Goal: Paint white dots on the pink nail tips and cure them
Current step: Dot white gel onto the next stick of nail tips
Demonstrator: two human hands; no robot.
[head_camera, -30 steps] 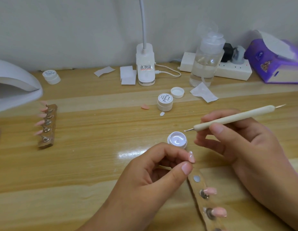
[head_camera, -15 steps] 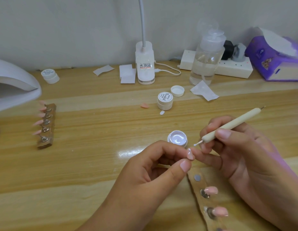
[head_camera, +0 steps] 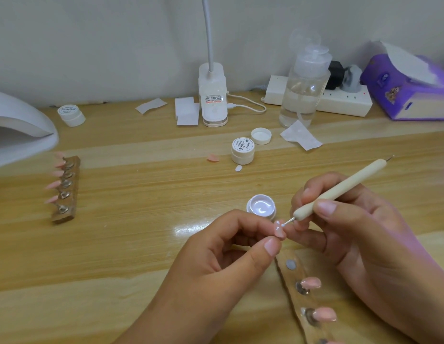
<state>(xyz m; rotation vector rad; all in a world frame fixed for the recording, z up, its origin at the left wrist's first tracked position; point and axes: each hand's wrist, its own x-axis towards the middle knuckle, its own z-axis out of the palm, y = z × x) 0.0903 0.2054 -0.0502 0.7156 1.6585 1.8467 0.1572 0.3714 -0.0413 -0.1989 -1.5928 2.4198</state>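
Observation:
My left hand (head_camera: 223, 259) pinches a pink nail tip (head_camera: 279, 229) between thumb and forefinger, just in front of an open jar of white gel (head_camera: 261, 208). My right hand (head_camera: 360, 232) grips a cream dotting tool (head_camera: 340, 191) like a pen. Its metal point touches the top of the nail tip, where white dots show. A wooden holder strip (head_camera: 296, 291) lies below my hands with more pink tips (head_camera: 312, 282) on it. A second holder strip (head_camera: 66, 189) with several pink tips lies at the left, beside the white curing lamp (head_camera: 20, 127).
A closed gel jar (head_camera: 243, 150), a loose lid (head_camera: 261, 135) and a stray pink tip (head_camera: 213, 158) lie mid-table. Behind stand a clip lamp (head_camera: 213, 95), a clear pump bottle (head_camera: 305, 90), a power strip (head_camera: 340, 101), a purple tissue box (head_camera: 412, 90), paper wipes (head_camera: 300, 139) and another jar (head_camera: 71, 115).
My right hand has lowered the dotting tool from above the jar down to the nail tip, and its point now touches the tip. My left hand has kept the tip nearly still.

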